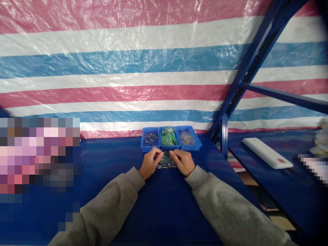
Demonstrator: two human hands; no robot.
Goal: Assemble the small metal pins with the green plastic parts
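Note:
Between my two hands, on the blue table, lies a small clear plastic bag (167,160) with thin, shiny metal pins in and around it; at this size I cannot make out which lie inside. My left hand (151,162) pinches the bag's upper left edge between thumb and forefinger. At the upper right edge, my right hand (183,161) is closed in a similar pinch. Just beyond my fingers stand three blue bins side by side. Loose metal pins fill part of the left bin (150,149), green plastic packets (168,136) the middle one, and clear plastic bags (187,138) the right one.
The blue table (164,212) runs back to a striped plastic sheet (128,78). A blue metal frame (246,73) rises at the right. Past a gap, a second blue table holds a white oblong device (268,152). The far left is pixelated.

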